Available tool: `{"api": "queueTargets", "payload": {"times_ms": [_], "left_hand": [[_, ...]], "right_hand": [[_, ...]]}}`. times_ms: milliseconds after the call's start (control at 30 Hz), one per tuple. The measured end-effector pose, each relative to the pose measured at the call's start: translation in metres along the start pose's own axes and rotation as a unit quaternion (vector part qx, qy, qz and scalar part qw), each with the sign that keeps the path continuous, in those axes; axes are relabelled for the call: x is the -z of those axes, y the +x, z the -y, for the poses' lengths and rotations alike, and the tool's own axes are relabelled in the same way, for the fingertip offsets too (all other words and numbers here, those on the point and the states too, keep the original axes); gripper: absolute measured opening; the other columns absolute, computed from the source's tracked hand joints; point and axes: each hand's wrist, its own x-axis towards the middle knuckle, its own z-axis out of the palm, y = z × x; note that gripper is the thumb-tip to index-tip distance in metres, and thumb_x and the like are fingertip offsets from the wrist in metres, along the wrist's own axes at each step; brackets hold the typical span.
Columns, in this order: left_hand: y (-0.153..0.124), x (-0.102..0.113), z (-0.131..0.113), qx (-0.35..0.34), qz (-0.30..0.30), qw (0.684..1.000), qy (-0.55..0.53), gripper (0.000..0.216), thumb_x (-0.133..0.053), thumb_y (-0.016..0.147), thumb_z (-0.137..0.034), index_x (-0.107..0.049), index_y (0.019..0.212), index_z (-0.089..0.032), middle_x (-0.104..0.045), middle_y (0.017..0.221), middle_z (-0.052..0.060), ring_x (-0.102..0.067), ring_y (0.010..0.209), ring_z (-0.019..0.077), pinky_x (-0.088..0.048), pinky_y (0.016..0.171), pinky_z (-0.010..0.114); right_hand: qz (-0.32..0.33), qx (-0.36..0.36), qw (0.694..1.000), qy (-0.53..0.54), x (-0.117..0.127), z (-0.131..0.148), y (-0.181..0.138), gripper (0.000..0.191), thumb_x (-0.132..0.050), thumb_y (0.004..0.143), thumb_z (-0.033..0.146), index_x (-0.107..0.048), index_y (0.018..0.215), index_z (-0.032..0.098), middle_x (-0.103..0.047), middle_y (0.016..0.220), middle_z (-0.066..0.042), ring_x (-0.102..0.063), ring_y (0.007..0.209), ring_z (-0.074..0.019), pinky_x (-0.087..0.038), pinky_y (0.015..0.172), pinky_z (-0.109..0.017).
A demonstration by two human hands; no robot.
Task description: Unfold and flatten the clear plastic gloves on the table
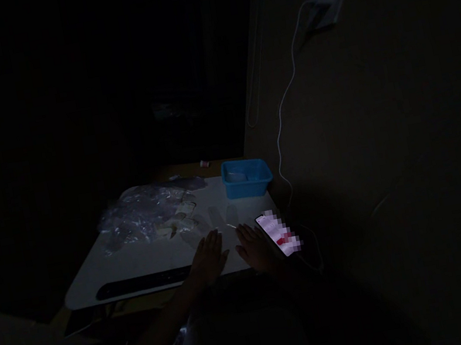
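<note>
Both hands lie flat, palms down, near the front edge of a small white table. My left hand has its fingers stretched forward and its thumb apart, holding nothing. Beside it, my right hand rests the same way, close to a lit phone at the table's right edge. Thin, shiny strips or clear pieces show just beyond the fingertips, too dim to name. A crumpled heap of clear plastic covers the table's left part.
A blue plastic basket stands at the back right corner, with something pale inside. A white cable hangs from a wall socket on the right. Behind the table lies a small spool-like item. The room is very dark.
</note>
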Motion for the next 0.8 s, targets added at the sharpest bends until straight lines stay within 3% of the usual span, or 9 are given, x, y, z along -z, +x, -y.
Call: {"api": "queueTargets", "payload": {"times_ms": [233, 400, 467, 800], "left_hand": [[0.001, 0.009, 0.003, -0.003, 0.016, 1.0, 0.016, 0.056, -0.023, 0.087, -0.043, -0.035, 0.13, -0.009, -0.032, 0.138, 0.014, -0.027, 0.128, 0.0235, -0.023, 0.103, 0.038], [-0.002, 0.007, 0.003, -0.004, 0.02, 1.0, 0.016, 0.055, -0.024, 0.087, -0.042, -0.035, 0.13, -0.01, -0.032, 0.138, 0.013, -0.026, 0.129, 0.0229, -0.021, 0.104, 0.038], [-0.003, 0.008, 0.003, -0.006, 0.026, 1.0, 0.017, 0.054, -0.024, 0.087, -0.041, -0.036, 0.13, -0.01, -0.032, 0.138, 0.014, -0.027, 0.128, 0.0232, -0.022, 0.103, 0.039], [-0.008, 0.006, 0.004, -0.01, -0.002, 1.0, 0.016, 0.056, -0.021, 0.088, -0.044, -0.034, 0.131, -0.011, -0.033, 0.138, 0.013, -0.027, 0.128, 0.0222, -0.023, 0.103, 0.039]], "right_hand": [[0.003, -0.028, 1.0, -0.009, 0.011, 0.003, 0.012, 0.047, -0.029, 0.089, 0.033, -0.038, 0.129, 0.009, -0.037, 0.136, -0.011, -0.027, 0.128, -0.0204, -0.02, 0.104, -0.039], [0.014, 0.095, 0.995, -0.009, 0.007, 0.017, 0.018, 0.049, -0.028, 0.09, 0.038, -0.032, 0.133, 0.014, -0.032, 0.139, -0.008, -0.022, 0.13, -0.0188, -0.015, 0.106, -0.042], [0.02, 0.109, 0.994, -0.014, 0.003, 0.018, 0.023, 0.049, -0.025, 0.09, 0.039, -0.033, 0.132, 0.013, -0.033, 0.138, -0.01, -0.023, 0.13, -0.0191, -0.013, 0.106, -0.043], [0.006, 0.043, 0.998, -0.049, -0.009, -0.022, 0.079, 0.047, -0.024, 0.09, 0.04, -0.04, 0.127, 0.017, -0.038, 0.135, -0.01, -0.033, 0.125, -0.0197, -0.013, 0.104, -0.049]]}}
